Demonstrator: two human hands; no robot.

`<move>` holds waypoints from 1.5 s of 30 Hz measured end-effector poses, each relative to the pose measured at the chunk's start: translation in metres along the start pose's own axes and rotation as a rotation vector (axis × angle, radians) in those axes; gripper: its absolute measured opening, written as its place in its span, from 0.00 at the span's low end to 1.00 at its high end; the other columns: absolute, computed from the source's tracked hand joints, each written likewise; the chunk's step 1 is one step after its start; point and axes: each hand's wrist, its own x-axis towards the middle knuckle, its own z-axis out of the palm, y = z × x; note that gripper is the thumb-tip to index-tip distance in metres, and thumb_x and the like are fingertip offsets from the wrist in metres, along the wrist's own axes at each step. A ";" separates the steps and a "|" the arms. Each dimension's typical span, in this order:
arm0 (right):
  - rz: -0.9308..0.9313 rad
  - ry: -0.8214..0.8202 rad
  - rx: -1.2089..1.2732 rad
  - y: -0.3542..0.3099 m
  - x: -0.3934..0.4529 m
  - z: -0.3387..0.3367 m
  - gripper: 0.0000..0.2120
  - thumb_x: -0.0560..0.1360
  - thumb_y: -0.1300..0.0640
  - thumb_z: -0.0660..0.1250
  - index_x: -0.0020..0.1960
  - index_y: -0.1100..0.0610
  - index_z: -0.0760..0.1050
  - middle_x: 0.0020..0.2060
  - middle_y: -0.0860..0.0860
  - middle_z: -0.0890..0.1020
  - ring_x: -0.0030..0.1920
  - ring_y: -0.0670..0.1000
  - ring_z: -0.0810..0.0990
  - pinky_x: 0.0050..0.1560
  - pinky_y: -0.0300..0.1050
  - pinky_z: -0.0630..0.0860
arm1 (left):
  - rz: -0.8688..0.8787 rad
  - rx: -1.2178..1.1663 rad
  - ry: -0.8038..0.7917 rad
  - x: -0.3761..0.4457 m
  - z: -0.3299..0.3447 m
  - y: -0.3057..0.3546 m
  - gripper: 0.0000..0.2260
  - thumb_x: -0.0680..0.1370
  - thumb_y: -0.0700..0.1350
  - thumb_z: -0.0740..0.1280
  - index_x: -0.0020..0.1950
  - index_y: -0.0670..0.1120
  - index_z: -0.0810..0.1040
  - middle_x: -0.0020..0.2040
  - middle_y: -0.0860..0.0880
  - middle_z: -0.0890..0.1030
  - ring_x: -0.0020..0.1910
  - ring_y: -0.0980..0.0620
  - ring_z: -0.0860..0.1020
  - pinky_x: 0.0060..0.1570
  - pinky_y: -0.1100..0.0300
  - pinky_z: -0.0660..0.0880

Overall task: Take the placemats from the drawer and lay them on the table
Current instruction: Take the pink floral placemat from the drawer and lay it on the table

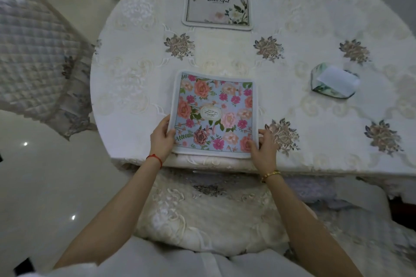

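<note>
Both hands, left hand (pixel 161 136) and right hand (pixel 265 147), pinch the floral placemat (pixel 215 113) at the table's (pixel 315 29) 6 o'clock edge, a pale placemat (pixel 218 2) at 12.

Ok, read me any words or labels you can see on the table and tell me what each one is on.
"Beautiful": script lettering in the middle of the pale placemat at the far side of the table.
Smaller line just beneath that word: too small to read.
Oval label at the centre of the flowered placemat, held by the left hand and right hand: lettering blurred, unreadable.
</note>
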 end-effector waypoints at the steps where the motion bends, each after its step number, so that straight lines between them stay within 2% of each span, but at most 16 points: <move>1: 0.010 0.003 0.002 0.002 0.001 0.000 0.14 0.77 0.58 0.66 0.61 0.58 0.68 0.47 0.51 0.80 0.47 0.52 0.82 0.46 0.54 0.81 | -0.021 -0.002 0.010 0.000 0.000 -0.002 0.20 0.79 0.35 0.61 0.71 0.44 0.69 0.63 0.45 0.77 0.59 0.50 0.76 0.62 0.53 0.74; 4: 0.046 0.013 0.005 0.005 0.002 0.002 0.15 0.77 0.60 0.66 0.62 0.59 0.68 0.46 0.50 0.79 0.45 0.51 0.81 0.45 0.46 0.80 | -0.077 0.025 0.038 0.000 -0.001 -0.010 0.25 0.77 0.36 0.65 0.74 0.43 0.66 0.66 0.42 0.76 0.61 0.48 0.77 0.62 0.59 0.73; 6: 0.041 0.019 -0.005 0.004 0.001 0.002 0.16 0.77 0.60 0.66 0.62 0.60 0.68 0.46 0.51 0.79 0.43 0.50 0.80 0.42 0.41 0.78 | -0.069 0.067 0.042 0.001 -0.002 -0.014 0.25 0.77 0.36 0.67 0.74 0.44 0.66 0.64 0.43 0.78 0.58 0.48 0.78 0.57 0.70 0.73; 7: 0.036 0.021 -0.021 0.004 0.001 0.002 0.16 0.77 0.60 0.66 0.63 0.60 0.68 0.45 0.51 0.79 0.42 0.50 0.79 0.42 0.41 0.78 | -0.050 0.087 0.037 0.001 -0.002 -0.016 0.25 0.76 0.36 0.67 0.73 0.44 0.67 0.63 0.44 0.79 0.56 0.50 0.79 0.53 0.75 0.72; 8: 0.033 0.024 -0.046 0.005 0.001 0.002 0.16 0.77 0.60 0.66 0.63 0.60 0.68 0.45 0.52 0.79 0.41 0.50 0.79 0.41 0.43 0.78 | -0.026 0.102 0.026 0.002 -0.003 -0.018 0.25 0.76 0.37 0.67 0.73 0.45 0.67 0.62 0.44 0.79 0.54 0.51 0.79 0.51 0.76 0.72; 10: 0.015 0.024 -0.134 0.009 0.002 0.002 0.15 0.77 0.58 0.66 0.62 0.60 0.69 0.46 0.53 0.79 0.42 0.51 0.78 0.43 0.47 0.78 | 0.035 0.195 -0.005 0.004 -0.005 -0.022 0.24 0.77 0.39 0.66 0.72 0.47 0.68 0.61 0.46 0.80 0.55 0.50 0.79 0.56 0.63 0.76; 12: -0.033 0.043 -0.282 0.014 0.004 0.000 0.14 0.77 0.57 0.66 0.60 0.60 0.71 0.49 0.56 0.79 0.46 0.54 0.78 0.46 0.51 0.78 | 0.090 0.388 -0.013 0.006 -0.006 -0.025 0.22 0.77 0.43 0.66 0.71 0.47 0.68 0.61 0.47 0.79 0.57 0.47 0.78 0.56 0.52 0.77; 16: -0.195 0.143 -0.625 0.017 0.015 -0.002 0.15 0.75 0.59 0.67 0.58 0.64 0.72 0.53 0.61 0.77 0.54 0.62 0.75 0.57 0.56 0.72 | 0.188 0.716 0.022 0.011 -0.006 -0.022 0.22 0.77 0.44 0.66 0.70 0.41 0.68 0.62 0.41 0.75 0.58 0.41 0.74 0.52 0.47 0.75; 19: -0.312 0.137 -0.692 0.007 0.038 0.000 0.16 0.76 0.56 0.63 0.61 0.64 0.72 0.57 0.61 0.76 0.58 0.62 0.73 0.61 0.55 0.70 | 0.343 0.760 0.038 0.029 -0.003 -0.008 0.19 0.76 0.42 0.66 0.66 0.40 0.72 0.60 0.40 0.77 0.55 0.39 0.75 0.51 0.47 0.75; 21: -0.373 0.093 -0.668 -0.006 0.060 0.007 0.18 0.78 0.56 0.62 0.66 0.63 0.70 0.62 0.61 0.75 0.63 0.61 0.71 0.65 0.55 0.68 | 0.399 0.739 0.028 0.049 0.004 0.006 0.18 0.77 0.41 0.64 0.66 0.40 0.72 0.61 0.40 0.77 0.58 0.40 0.75 0.56 0.47 0.74; 25: -0.422 -0.070 -0.633 -0.042 0.111 0.039 0.24 0.80 0.53 0.58 0.73 0.61 0.62 0.72 0.58 0.65 0.74 0.59 0.59 0.75 0.54 0.55 | 0.498 0.727 -0.042 0.101 0.027 0.029 0.20 0.78 0.40 0.61 0.70 0.39 0.70 0.67 0.39 0.73 0.66 0.40 0.71 0.67 0.46 0.68; 30: -0.493 -0.206 -0.695 -0.075 0.155 0.086 0.26 0.81 0.51 0.54 0.76 0.59 0.56 0.76 0.55 0.58 0.76 0.56 0.53 0.76 0.55 0.49 | 0.561 0.804 -0.204 0.153 0.058 0.036 0.22 0.79 0.44 0.60 0.73 0.40 0.66 0.73 0.39 0.68 0.73 0.41 0.64 0.74 0.47 0.58; 34: -0.490 -0.251 -0.696 -0.079 0.169 0.108 0.26 0.82 0.49 0.53 0.76 0.58 0.55 0.76 0.54 0.57 0.77 0.53 0.53 0.76 0.53 0.49 | 0.555 0.816 -0.231 0.171 0.068 0.029 0.23 0.81 0.47 0.58 0.74 0.40 0.64 0.74 0.41 0.66 0.74 0.42 0.62 0.75 0.49 0.57; 40: -0.524 -0.282 -0.683 -0.056 0.173 0.090 0.29 0.81 0.45 0.54 0.77 0.56 0.52 0.77 0.51 0.56 0.77 0.51 0.51 0.76 0.51 0.50 | 0.592 0.816 -0.210 0.176 0.057 0.013 0.24 0.82 0.50 0.56 0.76 0.43 0.61 0.76 0.45 0.64 0.75 0.46 0.61 0.75 0.52 0.56; 45: -0.420 -0.208 -0.694 -0.036 0.174 0.051 0.33 0.80 0.40 0.53 0.78 0.55 0.50 0.77 0.50 0.54 0.77 0.50 0.50 0.77 0.48 0.47 | 0.520 0.844 -0.150 0.169 0.040 0.001 0.27 0.82 0.55 0.55 0.77 0.44 0.57 0.77 0.46 0.60 0.77 0.47 0.56 0.76 0.52 0.52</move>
